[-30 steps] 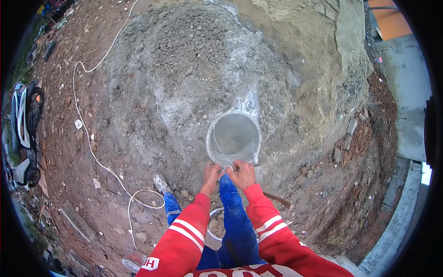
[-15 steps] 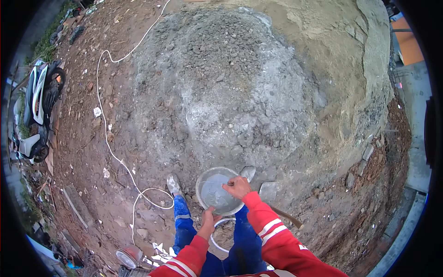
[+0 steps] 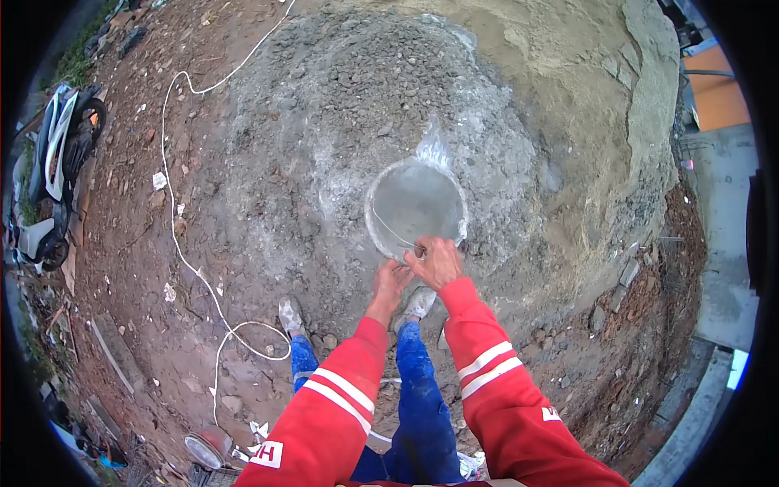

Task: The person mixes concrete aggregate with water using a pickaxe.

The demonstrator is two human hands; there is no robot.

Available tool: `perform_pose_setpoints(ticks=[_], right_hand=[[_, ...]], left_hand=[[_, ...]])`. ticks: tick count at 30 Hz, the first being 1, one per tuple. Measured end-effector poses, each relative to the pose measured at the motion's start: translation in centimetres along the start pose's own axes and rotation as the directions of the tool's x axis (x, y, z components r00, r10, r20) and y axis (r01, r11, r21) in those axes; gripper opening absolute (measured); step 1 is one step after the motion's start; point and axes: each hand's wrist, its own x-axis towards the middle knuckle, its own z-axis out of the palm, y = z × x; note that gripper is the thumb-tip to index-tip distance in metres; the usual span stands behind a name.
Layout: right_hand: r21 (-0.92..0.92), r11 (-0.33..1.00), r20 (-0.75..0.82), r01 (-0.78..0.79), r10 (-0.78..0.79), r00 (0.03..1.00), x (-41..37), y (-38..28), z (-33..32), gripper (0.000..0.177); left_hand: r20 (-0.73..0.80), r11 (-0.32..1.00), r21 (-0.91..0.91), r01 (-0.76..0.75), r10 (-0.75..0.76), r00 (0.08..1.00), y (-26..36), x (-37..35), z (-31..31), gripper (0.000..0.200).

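A round bucket (image 3: pixel 415 199) of grey water is held out over the grey heap (image 3: pixel 324 154), with water spilling past its far rim. My right hand (image 3: pixel 436 262) grips the near rim and the thin wire handle, fingers bent. My left hand (image 3: pixel 391 284) is at the bucket's near left side, its fingertips against the rim; its hold is partly hidden by the bucket.
A white hose (image 3: pixel 191 264) winds over the dirt on the left and loops near my left foot (image 3: pixel 290 315). A motorbike (image 3: pixel 57 170) stands far left. A lamp-like round object (image 3: pixel 207 449) lies at the lower left. Bricks and rubble (image 3: pixel 629 272) lie right.
Both hands have moved forward, away from my body, with the bucket. It was upright near my feet and now tips over the heap, spilling water.
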Motion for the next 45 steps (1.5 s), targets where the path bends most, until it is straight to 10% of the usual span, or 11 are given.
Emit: perform_pose_setpoints(ticks=[10,17,23,30,35,45], right_hand=[[0.22,0.975,0.036,0.022,-0.03,0.999,-7.8,-0.3,6.8,0.031],[0.223,0.939,0.457,-0.261,0.135,0.879,-14.7,1.8,14.1,0.041],[0.182,0.901,0.448,-0.394,0.281,0.849,-15.4,4.2,15.0,0.045],[0.189,0.855,0.115,-0.482,0.469,0.876,-12.1,7.6,3.6,0.044],[0.168,0.915,-0.088,-0.368,0.385,0.919,-12.9,7.2,4.6,0.04],[0.342,0.896,-0.053,-0.284,0.32,0.946,-15.5,0.4,8.3,0.038]], left_hand=[[-0.193,1.0,-0.012,0.019,-0.021,0.981,-3.0,-5.2,-8.6,0.016],[-0.651,0.909,0.175,0.378,-0.181,0.737,-9.9,-13.1,-20.6,0.036],[-0.769,0.825,0.211,0.525,-0.191,0.609,-8.4,-16.3,-19.3,0.055],[-0.315,0.789,0.514,0.336,-0.191,0.93,-6.5,-12.1,-6.6,0.053],[-0.107,0.863,0.474,0.177,-0.143,0.984,-8.6,-3.4,-6.4,0.047],[-0.214,0.898,0.413,0.151,-0.066,0.975,-5.4,-9.2,-11.1,0.038]])
